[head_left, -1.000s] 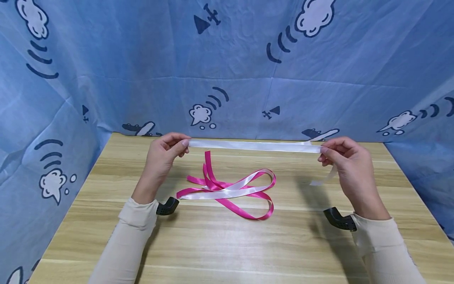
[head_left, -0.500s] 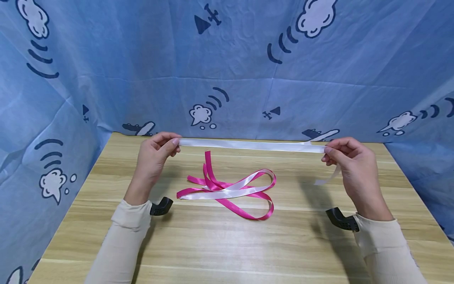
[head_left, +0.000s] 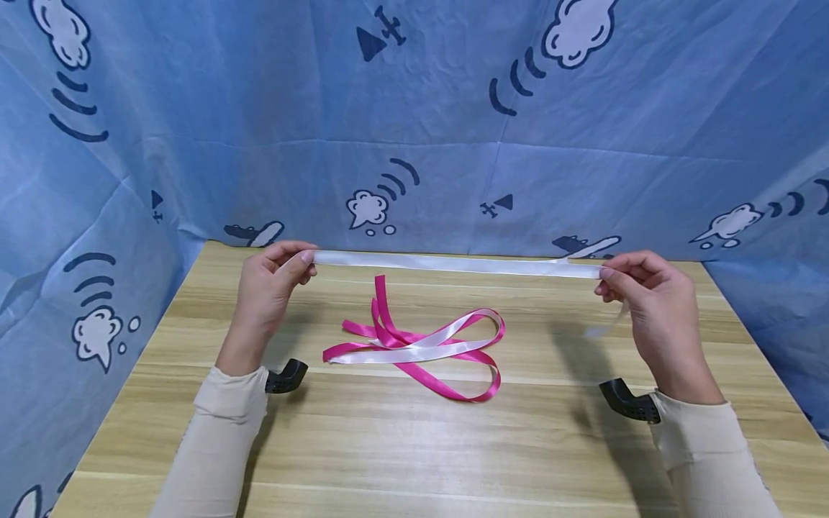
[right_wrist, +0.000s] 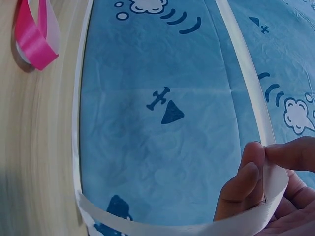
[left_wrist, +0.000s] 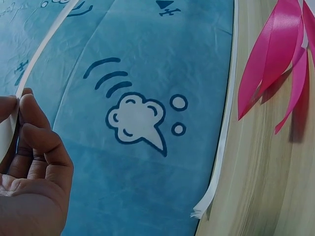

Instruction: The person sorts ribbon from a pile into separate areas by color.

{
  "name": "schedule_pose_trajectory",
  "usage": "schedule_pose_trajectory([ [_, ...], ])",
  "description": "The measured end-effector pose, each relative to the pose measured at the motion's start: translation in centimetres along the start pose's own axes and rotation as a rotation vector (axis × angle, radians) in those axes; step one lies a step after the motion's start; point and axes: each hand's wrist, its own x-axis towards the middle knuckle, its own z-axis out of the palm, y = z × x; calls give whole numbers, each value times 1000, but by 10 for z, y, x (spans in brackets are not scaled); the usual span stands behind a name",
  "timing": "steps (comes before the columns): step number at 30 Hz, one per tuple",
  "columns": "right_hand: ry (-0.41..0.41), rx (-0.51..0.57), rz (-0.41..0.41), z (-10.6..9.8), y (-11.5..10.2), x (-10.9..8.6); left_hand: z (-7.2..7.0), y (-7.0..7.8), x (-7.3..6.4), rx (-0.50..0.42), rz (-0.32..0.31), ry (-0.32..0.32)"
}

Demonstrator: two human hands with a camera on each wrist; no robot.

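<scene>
A white satin ribbon (head_left: 453, 265) stretches nearly level between the two hands above the far edge of the table. My left hand (head_left: 268, 288) pinches it between thumb and forefinger at the left. At the right, my right hand (head_left: 657, 309) pinches it between thumb and fingers. Past the right fingers the ribbon curves back in a loop (right_wrist: 197, 228), seen in the right wrist view, toward a white strip (right_wrist: 76, 123) running along the table's back edge. Below that hand a pale length of ribbon (head_left: 596, 331) hangs partly hidden.
On the wooden table (head_left: 414, 453), between the forearms, a pink ribbon (head_left: 447, 388) and a white ribbon (head_left: 421, 352) lie crossed in loose loops. A blue printed cloth (head_left: 414, 108) rises behind the table and at both sides.
My left hand has moved left and my right hand slightly right, so the white ribbon span between them has grown longer. The ribbons on the table have not moved.
</scene>
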Motion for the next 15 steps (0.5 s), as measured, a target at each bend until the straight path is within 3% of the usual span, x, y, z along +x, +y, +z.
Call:
schedule_pose_trajectory([
  [15,44,-11,9,-6,2,-1,-15,1,-2,-19,26,65],
])
